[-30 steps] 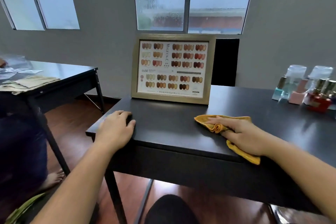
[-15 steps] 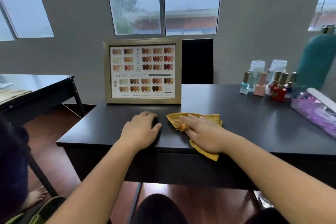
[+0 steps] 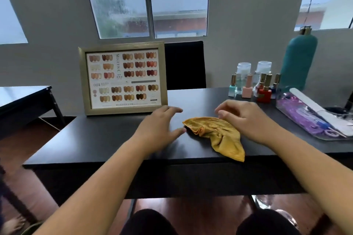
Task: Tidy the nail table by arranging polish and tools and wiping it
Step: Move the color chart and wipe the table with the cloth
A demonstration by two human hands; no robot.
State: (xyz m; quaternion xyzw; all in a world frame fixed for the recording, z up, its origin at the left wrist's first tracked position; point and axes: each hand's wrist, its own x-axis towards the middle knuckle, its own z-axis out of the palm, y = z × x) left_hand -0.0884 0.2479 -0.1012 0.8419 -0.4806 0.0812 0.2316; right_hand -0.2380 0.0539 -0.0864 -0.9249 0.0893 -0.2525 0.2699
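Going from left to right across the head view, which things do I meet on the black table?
Gold-framed nail colour chart → left hand → crumpled yellow cloth → group of small nail polish bottles → tall teal bottle.

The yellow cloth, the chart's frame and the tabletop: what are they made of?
The yellow cloth looks like soft fabric, matt, crumpled in folds. The frame seems wood or wood-look, pale with faint grain. The tabletop is black, smooth, faintly reflective, perhaps laminate or painted board.
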